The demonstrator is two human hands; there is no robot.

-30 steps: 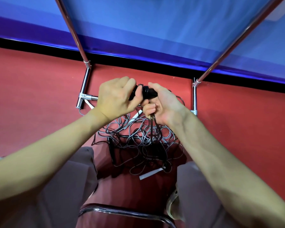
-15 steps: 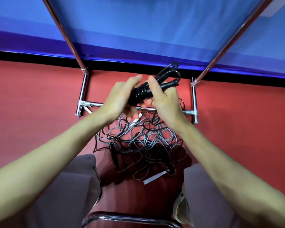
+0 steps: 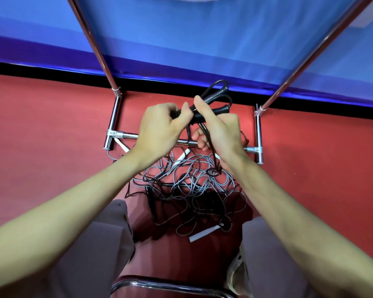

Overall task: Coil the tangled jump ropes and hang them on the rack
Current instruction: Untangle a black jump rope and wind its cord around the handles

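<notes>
Above the tangle on the floor, the left hand (image 3: pixel 162 125) and the right hand (image 3: pixel 218 130) meet, both closed around one black jump rope (image 3: pixel 211 104). The left hand's fingers wrap the near end of its black handles, and the right hand pinches the same bundle just to the right, thumb on top. The handles stick out to the far right past the right thumb, and a loop of black cord arches over them. From under the right hand a thin black cord drops straight down into the pile.

Below both hands, between the person's knees, lies the tangled pile of ropes (image 3: pixel 192 190), grey and black cords crossed over each other on the red floor (image 3: pixel 52 147), with white handles (image 3: pixel 205 233) showing at its near edge and far side. Just beyond the hands runs the low cross bar of the chrome rack (image 3: pixel 114 117), whose two uprights rise to the far left and far right against a blue wall (image 3: pixel 202 39). Nearest, a curved chrome chair rail (image 3: pixel 170 286) crosses the bottom.
</notes>
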